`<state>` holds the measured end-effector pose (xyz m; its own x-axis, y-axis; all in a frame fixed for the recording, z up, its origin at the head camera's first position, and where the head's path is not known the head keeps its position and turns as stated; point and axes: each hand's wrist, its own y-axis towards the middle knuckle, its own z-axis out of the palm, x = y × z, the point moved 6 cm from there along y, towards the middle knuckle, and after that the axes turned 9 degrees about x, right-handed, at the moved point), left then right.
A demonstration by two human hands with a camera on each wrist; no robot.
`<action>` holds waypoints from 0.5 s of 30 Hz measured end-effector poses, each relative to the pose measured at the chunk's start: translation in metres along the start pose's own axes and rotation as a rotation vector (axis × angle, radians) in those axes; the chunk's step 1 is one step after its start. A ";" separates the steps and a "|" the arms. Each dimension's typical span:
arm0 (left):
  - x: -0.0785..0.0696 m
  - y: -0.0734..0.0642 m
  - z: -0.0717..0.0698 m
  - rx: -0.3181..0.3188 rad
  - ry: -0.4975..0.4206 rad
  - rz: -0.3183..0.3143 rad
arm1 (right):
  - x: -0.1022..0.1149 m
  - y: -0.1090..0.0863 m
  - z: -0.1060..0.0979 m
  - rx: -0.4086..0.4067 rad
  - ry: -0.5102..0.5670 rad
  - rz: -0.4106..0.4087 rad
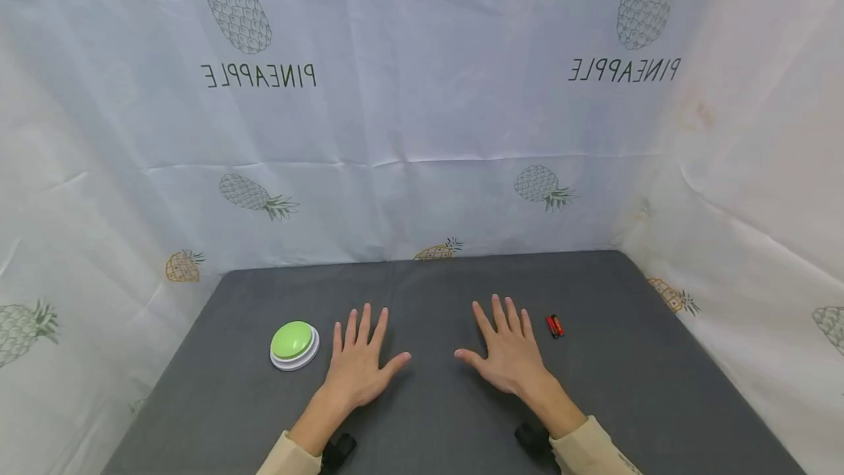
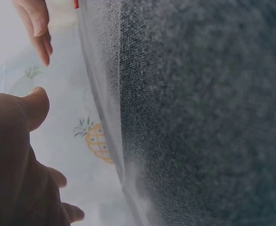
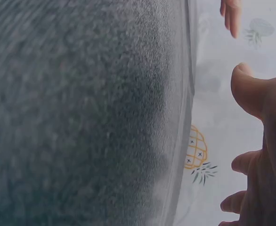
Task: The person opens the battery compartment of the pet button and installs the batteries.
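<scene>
Both hands are held palm down over the dark grey table (image 1: 435, 416), fingers spread and nothing in them. My left hand (image 1: 359, 365) is just right of a round push button (image 1: 292, 341) with a green dome and white base. To the right, my right hand (image 1: 511, 350) has its fingertips pointing to the back, near red and black batteries (image 1: 555, 326) lying beside it. In the left wrist view the left thumb (image 2: 36, 107) shows large, with the right hand (image 2: 33, 21) beyond. The right wrist view shows the right thumb (image 3: 246, 89) and part of the left hand (image 3: 231, 16).
A white curtain (image 1: 422, 116) printed with pineapples hangs behind the table and along both sides. The table's far edge (image 1: 395, 262) meets it. Black wrist cameras (image 1: 338, 451) sit below the wrists, by the beige sleeves (image 1: 593, 449).
</scene>
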<state>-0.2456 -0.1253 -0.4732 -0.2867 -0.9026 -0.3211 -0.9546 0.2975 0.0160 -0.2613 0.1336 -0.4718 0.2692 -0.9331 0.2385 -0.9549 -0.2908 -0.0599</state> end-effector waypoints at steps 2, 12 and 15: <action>0.000 0.001 -0.001 0.005 -0.006 0.000 | 0.001 0.001 0.000 -0.003 0.001 -0.004; 0.010 -0.001 -0.005 0.018 0.005 -0.022 | 0.015 0.008 -0.001 -0.013 0.006 -0.034; 0.012 -0.003 -0.009 0.025 -0.004 -0.031 | 0.020 0.008 0.000 -0.007 0.014 -0.040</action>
<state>-0.2464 -0.1398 -0.4681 -0.2570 -0.9103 -0.3246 -0.9606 0.2775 -0.0177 -0.2638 0.1122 -0.4670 0.3058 -0.9176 0.2541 -0.9442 -0.3266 -0.0431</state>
